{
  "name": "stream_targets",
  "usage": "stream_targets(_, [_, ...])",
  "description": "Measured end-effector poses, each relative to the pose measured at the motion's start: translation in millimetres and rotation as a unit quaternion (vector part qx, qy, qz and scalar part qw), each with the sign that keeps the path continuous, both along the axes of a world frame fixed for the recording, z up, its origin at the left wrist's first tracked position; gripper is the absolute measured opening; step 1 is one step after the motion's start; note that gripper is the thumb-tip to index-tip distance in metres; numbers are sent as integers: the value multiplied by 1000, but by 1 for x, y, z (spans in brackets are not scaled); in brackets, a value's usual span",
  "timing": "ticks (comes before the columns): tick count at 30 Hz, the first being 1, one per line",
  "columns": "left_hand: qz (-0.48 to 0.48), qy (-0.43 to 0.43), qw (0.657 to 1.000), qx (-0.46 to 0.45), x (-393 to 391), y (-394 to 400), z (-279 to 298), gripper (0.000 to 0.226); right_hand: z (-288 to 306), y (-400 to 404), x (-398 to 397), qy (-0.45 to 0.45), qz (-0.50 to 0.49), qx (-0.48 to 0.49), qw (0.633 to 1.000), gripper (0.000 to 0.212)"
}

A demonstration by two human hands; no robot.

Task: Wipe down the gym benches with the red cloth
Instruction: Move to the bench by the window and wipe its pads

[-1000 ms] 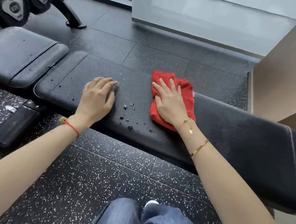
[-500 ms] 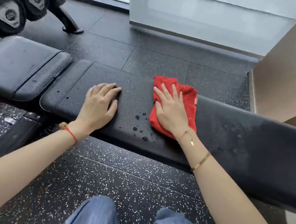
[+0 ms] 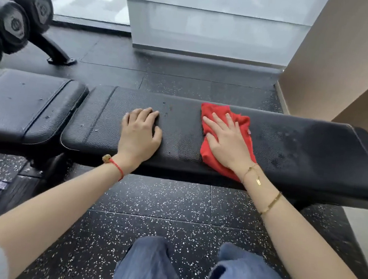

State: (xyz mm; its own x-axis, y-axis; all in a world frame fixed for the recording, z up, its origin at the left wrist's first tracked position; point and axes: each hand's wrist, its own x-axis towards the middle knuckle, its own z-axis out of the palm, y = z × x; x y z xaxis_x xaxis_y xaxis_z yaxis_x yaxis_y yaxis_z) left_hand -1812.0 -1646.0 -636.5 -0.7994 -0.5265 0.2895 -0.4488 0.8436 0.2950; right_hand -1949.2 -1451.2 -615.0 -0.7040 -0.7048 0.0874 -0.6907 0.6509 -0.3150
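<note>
Bench pad (image 3: 291, 146) droplets gone, right hand (image 3: 228, 141) flat, red cloth (image 3: 240, 122) moved right, left hand (image 3: 139, 132) flat

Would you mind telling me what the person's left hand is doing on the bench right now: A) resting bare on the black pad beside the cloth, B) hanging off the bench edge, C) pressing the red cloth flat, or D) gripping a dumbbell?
A: the left hand rests directly on the bench pad, apart from the red cloth, which the right hand presses flat.
</note>
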Motion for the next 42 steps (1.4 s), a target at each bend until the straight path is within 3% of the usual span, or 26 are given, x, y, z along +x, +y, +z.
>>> stream_targets(3, [4,1,1000,0,-1,0,1,45,3,-30,9,10,-13,23,1000,50])
stream_targets(7, [5,6,1000,-10,-1,-1,-1,45,-3,-58,50,42,78,16,996,51])
stream_targets(12, [-2,22,1000,-10,0,-5,-2,49,-6,-21,52,26,83,-23,996,50])
stream_targets(18, [-8,16,1000,-15,1,-4,-2,44,-2,70,-20,3,-129,-10,992,49])
stream_targets(21, [-7,16,1000,-16,1,-4,-2,45,1,60,-31,4,-168,18,986,50])
stream_targets(27, [-2,10,1000,-15,1,-1,1,53,-4,-28,31,35,6,6,999,51])
stream_targets(32, [-2,-3,1000,-18,2,0,3,56,-6,-4,41,25,54,-35,998,50])
stream_targets(35, [-3,-14,1000,-24,1,0,3,50,-11,40,22,22,-7,-54,998,48])
stream_targets(39, [-9,-13,1000,-19,-5,6,8,44,-1,73,-32,-7,-166,-23,986,49])
stream_targets(42, [-44,11,999,-11,-21,28,16,44,2,57,-39,-4,-171,2,985,50])
